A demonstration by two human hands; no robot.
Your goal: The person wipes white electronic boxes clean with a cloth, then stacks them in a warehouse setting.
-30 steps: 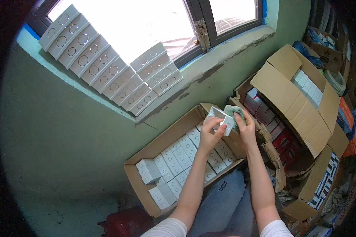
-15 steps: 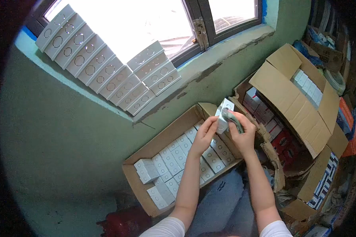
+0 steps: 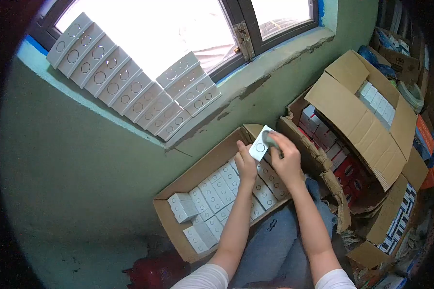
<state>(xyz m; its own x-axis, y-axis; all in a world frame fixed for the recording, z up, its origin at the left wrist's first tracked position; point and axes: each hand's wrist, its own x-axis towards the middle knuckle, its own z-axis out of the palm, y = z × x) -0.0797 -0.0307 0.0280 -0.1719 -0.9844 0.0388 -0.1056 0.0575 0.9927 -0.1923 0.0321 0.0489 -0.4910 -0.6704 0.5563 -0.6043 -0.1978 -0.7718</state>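
Observation:
My left hand (image 3: 247,166) grips a small white box (image 3: 260,147) with ring marks on its face, its thumb raised beside it. At the upper end of this box is my right hand (image 3: 287,156), fingers curled round a greenish-grey curved object (image 3: 272,140), mostly hidden by the fingers; I cannot tell what it is. Both hands are above an open cardboard carton (image 3: 171,236). Rows of similar white boxes (image 3: 210,193) fill much of it, with a couple standing higher at the left end.
More white boxes (image 3: 112,83) stand in two stepped rows on the window sill (image 3: 255,91). To the right are an opened carton (image 3: 361,125) with red and white packets (image 3: 347,171) under its flap, and another carton (image 3: 371,253) of small packs. A red object (image 3: 154,272) lies at lower left.
The white box has tilted and come lower and left, its ringed face now toward me. My right hand has shifted slightly left, and the greenish object shows less.

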